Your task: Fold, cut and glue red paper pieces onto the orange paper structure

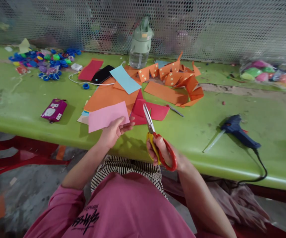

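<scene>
My left hand (114, 130) pinches a pink sheet of paper (106, 116) by its right lower corner, holding it just above the green table's near edge. My right hand (164, 152) grips red-and-yellow-handled scissors (155, 138), fingers through the loops, blades pointing up and away toward red paper pieces (152, 110) lying on the table. The blades look nearly closed and do not touch the pink sheet.
On the green table (207, 132) lie orange paper sheets (110, 96), a folded orange strip (180, 77), a light blue sheet (125, 79), a black phone (102, 74), a water bottle (140, 43), bottle caps (48, 62), a purple pouch (54, 110), and a blue glue gun (239, 132).
</scene>
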Available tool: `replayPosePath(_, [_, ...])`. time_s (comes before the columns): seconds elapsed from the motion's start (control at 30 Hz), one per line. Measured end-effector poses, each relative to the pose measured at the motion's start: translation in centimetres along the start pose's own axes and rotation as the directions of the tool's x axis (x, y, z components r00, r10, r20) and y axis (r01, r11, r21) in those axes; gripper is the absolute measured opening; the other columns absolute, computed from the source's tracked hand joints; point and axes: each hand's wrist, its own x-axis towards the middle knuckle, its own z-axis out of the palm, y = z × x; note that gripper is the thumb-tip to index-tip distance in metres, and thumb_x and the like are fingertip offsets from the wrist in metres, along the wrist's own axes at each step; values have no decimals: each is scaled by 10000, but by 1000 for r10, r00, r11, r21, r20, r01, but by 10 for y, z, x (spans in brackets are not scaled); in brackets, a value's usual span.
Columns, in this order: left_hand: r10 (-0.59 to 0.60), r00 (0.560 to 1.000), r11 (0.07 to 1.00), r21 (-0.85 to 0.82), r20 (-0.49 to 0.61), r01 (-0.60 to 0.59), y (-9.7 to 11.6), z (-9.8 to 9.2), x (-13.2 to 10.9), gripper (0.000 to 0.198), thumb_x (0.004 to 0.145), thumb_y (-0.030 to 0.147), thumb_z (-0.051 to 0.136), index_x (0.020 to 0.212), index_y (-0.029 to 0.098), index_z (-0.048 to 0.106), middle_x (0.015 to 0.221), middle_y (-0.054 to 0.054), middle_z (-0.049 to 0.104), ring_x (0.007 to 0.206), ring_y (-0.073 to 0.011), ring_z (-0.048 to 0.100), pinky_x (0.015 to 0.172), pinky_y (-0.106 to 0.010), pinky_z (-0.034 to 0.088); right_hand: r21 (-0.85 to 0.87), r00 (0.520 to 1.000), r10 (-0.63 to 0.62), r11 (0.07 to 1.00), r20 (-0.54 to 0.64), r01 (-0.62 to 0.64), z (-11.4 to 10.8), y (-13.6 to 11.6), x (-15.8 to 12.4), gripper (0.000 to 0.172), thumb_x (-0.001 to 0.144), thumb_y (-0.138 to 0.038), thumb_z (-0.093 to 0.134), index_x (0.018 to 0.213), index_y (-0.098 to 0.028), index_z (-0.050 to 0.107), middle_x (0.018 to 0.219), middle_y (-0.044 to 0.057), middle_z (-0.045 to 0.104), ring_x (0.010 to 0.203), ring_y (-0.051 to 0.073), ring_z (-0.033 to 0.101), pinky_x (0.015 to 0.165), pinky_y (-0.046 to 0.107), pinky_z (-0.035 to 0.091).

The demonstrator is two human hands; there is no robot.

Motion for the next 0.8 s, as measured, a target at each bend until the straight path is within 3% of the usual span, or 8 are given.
replayPosePath(0.13, [-97,995,990,107,5,96,15,-10,9,190,873,331,667,873,142,690,883,-95,788,747,-163,742,702,-267,594,-129,999,2,992,-49,-8,-19,-8,-14,741,771,-943,405,706,-211,498,588,-27,504,471,91,511,435,240,502])
replayPosePath(0.3, [-228,973,952,220,38,214,43,-20,29,585,926,686,512,915,135,708,868,-134,779,768,-199,750,704,-296,609,-131,991,62,988,-123,-78,-23,-13,-23,728,709,-952,498,699,-225,457,592,-32,470,491,97,480,444,252,473])
replayPosePath(0.4, [-299,953,926,261,59,274,58,-27,41,673,920,754,448,963,143,728,875,-134,783,768,-190,745,638,-257,589,-117,990,63,990,-129,-78,-22,-9,-22,729,696,-952,517,710,-226,450,603,-34,468,494,96,472,447,251,463])
replayPosePath(0.5, [-290,954,900,360,79,244,69,-33,45,689,908,767,454,944,141,741,863,-141,778,756,-195,729,603,-253,572,-110,989,55,991,-134,-70,-22,-6,-22,738,692,-956,513,711,-221,458,600,-32,477,486,90,466,442,241,440])
replayPosePath(0.57, [-224,967,863,486,121,139,75,-37,44,566,897,689,564,948,154,737,889,-124,774,739,-187,712,614,-263,562,-102,988,63,992,-141,-78,-23,-5,-22,741,690,-957,515,704,-218,467,589,-34,475,474,85,453,436,238,430])
replayPosePath(0.67, [0,982,653,743,190,-143,81,-40,42,256,874,418,709,970,181,724,924,-72,754,717,-153,665,694,-276,535,-124,988,62,989,-138,-79,-24,-9,-22,738,689,-955,519,684,-219,469,573,-36,467,462,86,453,438,242,434])
replayPosePath(0.73, [189,953,382,876,239,-295,80,-41,46,118,864,277,711,949,196,715,955,-59,735,784,-164,650,797,-303,506,-148,990,42,987,-137,-62,-23,-13,-21,721,713,-940,515,678,-222,458,566,-36,466,465,89,457,445,241,437])
replayPosePath(0.8, [295,907,139,926,300,-351,75,-42,54,60,836,199,722,887,203,691,964,-60,713,896,-201,641,902,-335,465,-163,990,17,986,-140,-40,-22,-15,-20,688,755,-907,515,684,-226,450,563,-35,469,473,91,460,449,238,430])
